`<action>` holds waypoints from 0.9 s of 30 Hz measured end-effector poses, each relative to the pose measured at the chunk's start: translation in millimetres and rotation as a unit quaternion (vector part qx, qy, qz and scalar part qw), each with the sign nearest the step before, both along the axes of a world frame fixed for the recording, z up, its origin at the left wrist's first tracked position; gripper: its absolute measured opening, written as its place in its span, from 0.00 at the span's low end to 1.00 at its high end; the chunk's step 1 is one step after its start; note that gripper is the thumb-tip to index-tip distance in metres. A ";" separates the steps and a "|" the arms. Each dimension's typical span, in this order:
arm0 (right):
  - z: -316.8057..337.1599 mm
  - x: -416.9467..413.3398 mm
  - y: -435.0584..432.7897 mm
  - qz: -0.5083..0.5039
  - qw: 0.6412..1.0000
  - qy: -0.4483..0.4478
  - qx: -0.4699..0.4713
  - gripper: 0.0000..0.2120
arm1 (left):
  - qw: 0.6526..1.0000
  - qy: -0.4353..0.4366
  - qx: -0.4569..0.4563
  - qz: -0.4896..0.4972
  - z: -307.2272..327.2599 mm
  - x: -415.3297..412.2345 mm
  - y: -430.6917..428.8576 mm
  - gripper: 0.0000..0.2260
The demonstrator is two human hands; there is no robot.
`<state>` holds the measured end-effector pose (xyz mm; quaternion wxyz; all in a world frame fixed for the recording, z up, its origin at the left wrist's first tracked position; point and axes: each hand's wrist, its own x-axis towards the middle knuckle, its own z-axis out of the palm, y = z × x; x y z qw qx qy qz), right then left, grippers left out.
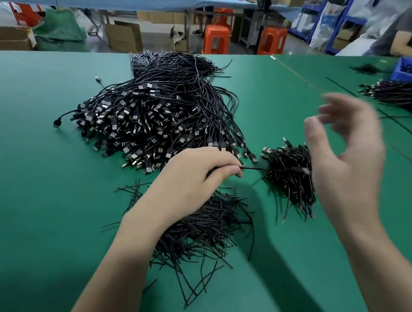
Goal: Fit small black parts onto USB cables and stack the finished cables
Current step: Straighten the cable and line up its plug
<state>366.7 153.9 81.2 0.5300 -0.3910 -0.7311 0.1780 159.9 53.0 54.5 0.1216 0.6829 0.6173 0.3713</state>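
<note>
Hundreds of USB cables (155,115) sit heaped in the middle of the counter (46,188), plugs fanned toward the near edge. Left grip (196,177) pinches one thin black cable (253,168), which reaches over the small pile (290,187) alongside. Right grip (348,158), blurred, fingers spread and slack, holds nothing beside that pile. Loose wire strands (204,232) lie under the left wrist.

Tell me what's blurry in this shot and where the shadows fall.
Head view: the right hand is smeared by motion blur, while the left hand pinching a cable is sharp; also in the head view, soft shadows of the arms lie on the green table.
</note>
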 end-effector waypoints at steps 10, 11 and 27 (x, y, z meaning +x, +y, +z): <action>-24.3 -27.9 -37.5 0.432 0.764 -0.042 -0.477 0.30 | 0.995 -0.028 0.089 -0.034 18.7 -8.4 -10.5 0.04; -22.3 -26.0 -39.1 0.460 0.732 -0.018 -0.502 0.28 | 0.994 -0.046 0.095 -0.039 19.1 -10.6 -11.1 0.03; 34.3 -25.0 -21.1 0.365 0.891 0.196 -0.188 0.17 | 0.996 0.024 0.069 -0.052 8.4 21.5 -1.2 0.10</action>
